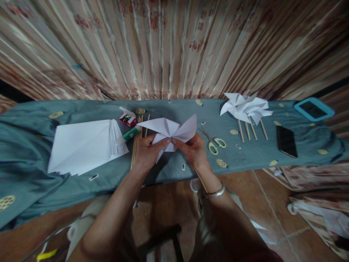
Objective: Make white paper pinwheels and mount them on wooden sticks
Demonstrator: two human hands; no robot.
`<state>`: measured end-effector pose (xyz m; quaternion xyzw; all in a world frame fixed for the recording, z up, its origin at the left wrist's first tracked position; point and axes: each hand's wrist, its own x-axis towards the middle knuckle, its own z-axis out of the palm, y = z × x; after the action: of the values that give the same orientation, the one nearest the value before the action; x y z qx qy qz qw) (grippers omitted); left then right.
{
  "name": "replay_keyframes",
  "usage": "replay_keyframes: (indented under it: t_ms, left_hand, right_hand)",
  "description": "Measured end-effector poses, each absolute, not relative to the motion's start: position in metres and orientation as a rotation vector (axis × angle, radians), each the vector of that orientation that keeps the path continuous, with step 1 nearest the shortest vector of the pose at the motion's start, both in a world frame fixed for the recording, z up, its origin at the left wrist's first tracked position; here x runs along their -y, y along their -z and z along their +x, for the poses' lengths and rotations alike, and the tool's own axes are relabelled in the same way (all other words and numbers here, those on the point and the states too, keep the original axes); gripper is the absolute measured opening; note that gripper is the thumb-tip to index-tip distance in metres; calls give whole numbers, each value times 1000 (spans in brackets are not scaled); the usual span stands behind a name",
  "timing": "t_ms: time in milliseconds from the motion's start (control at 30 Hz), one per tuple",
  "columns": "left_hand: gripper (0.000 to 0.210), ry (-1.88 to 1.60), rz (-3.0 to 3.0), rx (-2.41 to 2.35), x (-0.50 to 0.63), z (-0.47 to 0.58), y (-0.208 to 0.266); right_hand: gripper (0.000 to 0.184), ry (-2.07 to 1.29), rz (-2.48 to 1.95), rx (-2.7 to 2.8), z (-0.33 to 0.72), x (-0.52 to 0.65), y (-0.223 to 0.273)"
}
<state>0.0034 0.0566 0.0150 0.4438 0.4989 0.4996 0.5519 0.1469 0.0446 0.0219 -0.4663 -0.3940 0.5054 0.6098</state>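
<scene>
A white paper pinwheel [166, 127] is held up over the middle of the table between my two hands. My left hand [145, 151] grips its left side, and my right hand [193, 149] grips its right side. Both thumbs press together at the pinwheel's centre, where the folded blades meet. My other fingers are mostly hidden behind the paper. Just left of my left hand lie thin wooden sticks [135, 145], a green glue tube [131, 134] and a small open red box [127, 118] with small dark pieces inside. Scissors [212, 141] with yellow-green handles lie right of my right hand.
A stack of white paper sheets [81, 143] covers the table's left part. Several pinwheels [245, 107] on sticks lie at the back right. Beyond them are a black phone [286, 141] and a blue-framed device [314, 109]. A pleated curtain [174, 51] hangs behind the cloth-covered table [256, 156].
</scene>
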Motion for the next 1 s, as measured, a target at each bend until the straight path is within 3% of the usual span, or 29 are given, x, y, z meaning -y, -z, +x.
replay_keyframes:
  t_ms: [1000]
  left_hand:
    - [27,-1228,902,-1144,-56,7,-23]
  right_hand:
    - [33,-1218,-1086,809,138,-47,-18]
